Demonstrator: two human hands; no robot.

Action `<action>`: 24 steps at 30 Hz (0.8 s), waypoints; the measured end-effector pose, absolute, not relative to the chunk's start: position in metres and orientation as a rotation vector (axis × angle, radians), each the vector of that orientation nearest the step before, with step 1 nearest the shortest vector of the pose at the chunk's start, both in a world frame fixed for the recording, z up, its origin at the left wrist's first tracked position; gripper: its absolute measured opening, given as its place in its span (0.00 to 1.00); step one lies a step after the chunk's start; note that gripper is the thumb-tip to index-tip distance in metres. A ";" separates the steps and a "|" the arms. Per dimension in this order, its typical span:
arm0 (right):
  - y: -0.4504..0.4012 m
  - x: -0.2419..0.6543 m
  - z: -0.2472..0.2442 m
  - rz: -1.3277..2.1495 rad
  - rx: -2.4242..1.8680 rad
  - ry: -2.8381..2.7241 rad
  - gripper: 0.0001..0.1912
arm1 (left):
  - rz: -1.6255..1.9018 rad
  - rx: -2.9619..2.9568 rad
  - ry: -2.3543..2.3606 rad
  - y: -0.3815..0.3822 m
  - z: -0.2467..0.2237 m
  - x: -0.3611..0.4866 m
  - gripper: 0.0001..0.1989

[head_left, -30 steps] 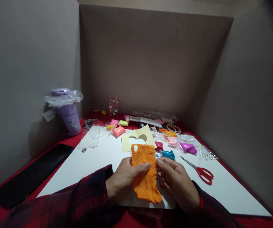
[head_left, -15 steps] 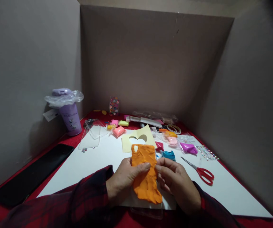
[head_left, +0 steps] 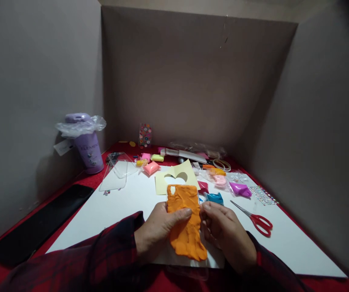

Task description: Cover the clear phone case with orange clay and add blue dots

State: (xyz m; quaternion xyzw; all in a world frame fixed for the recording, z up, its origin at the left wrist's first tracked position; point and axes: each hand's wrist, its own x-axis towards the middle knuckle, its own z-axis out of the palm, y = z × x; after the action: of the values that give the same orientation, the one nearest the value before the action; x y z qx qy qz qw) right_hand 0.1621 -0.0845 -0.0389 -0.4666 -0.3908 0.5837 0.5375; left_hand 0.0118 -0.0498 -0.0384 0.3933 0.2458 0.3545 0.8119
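Note:
A clear phone case bears a layer of orange modelling clay [head_left: 185,239], wrinkled and uneven, with a hole at its upper left and a ragged lower edge. My left hand [head_left: 156,229] grips it from the left, thumb lying across the clay, other fingers hidden behind. At the case's right edge is my right hand [head_left: 227,229], its thumb and index finger pinched together; what sits between them, if anything, is hidden. Just beyond the case stands a folded cream paper [head_left: 162,184] with a heart-shaped cutout.
Red-handled scissors [head_left: 261,224] lie to the right, near a rhinestone sheet [head_left: 264,195] and clay packets in purple [head_left: 240,189] and blue [head_left: 214,198]. Clear cases [head_left: 113,187], a black phone [head_left: 43,223] and a purple cup [head_left: 89,152] are leftward. Grey panels [head_left: 198,81] enclose the table.
My right thumb and fingertips have shifted slightly right, off the clay's face to the case's edge. My left hand keeps its hold.

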 end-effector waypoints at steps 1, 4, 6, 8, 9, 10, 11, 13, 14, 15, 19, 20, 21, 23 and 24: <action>-0.084 0.162 -0.039 1.390 -1.105 -0.915 0.14 | 0.756 0.843 0.524 -0.050 -0.038 0.012 0.19; -0.083 0.163 -0.043 1.398 -1.118 -0.937 0.15 | 0.744 0.844 0.515 -0.050 -0.039 0.011 0.18; -0.084 0.163 -0.046 1.407 -1.120 -0.953 0.15 | 0.748 0.845 0.525 -0.050 -0.040 0.011 0.18; -0.084 0.163 -0.046 1.422 -1.103 -0.946 0.14 | 0.755 0.840 0.534 -0.050 -0.041 0.011 0.19; -0.084 0.162 -0.046 1.434 -1.091 -0.937 0.14 | 0.756 0.836 0.533 -0.050 -0.041 0.011 0.19; -0.084 0.162 -0.045 1.446 -1.078 -0.925 0.13 | 0.756 0.829 0.529 -0.051 -0.041 0.011 0.19; -0.085 0.162 -0.044 1.457 -1.066 -0.913 0.13 | 0.758 0.824 0.523 -0.051 -0.040 0.011 0.19; -0.085 0.162 -0.041 1.475 -1.051 -0.885 0.12 | 0.767 0.820 0.525 -0.051 -0.039 0.011 0.18; -0.085 0.162 -0.040 1.480 -1.049 -0.875 0.11 | 0.774 0.821 0.534 -0.051 -0.039 0.011 0.18; -0.085 0.162 -0.040 1.482 -1.053 -0.871 0.11 | 0.780 0.822 0.544 -0.051 -0.038 0.011 0.18; -0.084 0.163 -0.041 1.470 -1.086 -0.894 0.09 | 0.785 0.825 0.555 -0.051 -0.038 0.012 0.18; -0.084 0.163 -0.042 1.464 -1.091 -0.897 0.09 | 0.783 0.826 0.548 -0.051 -0.039 0.012 0.19; -0.084 0.163 -0.043 1.460 -1.091 -0.898 0.09 | 0.778 0.828 0.542 -0.050 -0.039 0.012 0.19; -0.084 0.163 -0.043 1.452 -1.086 -0.907 0.11 | 0.773 0.830 0.534 -0.050 -0.040 0.012 0.19; -0.084 0.162 -0.044 1.448 -1.082 -0.911 0.11 | 0.772 0.830 0.534 -0.050 -0.040 0.012 0.19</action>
State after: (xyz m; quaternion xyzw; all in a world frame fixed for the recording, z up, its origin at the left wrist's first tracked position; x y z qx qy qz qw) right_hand 0.1624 -0.0837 -0.0435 -0.4533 -0.3818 0.6064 0.5301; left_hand 0.0116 -0.0497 -0.0403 0.3886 0.2501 0.3612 0.8099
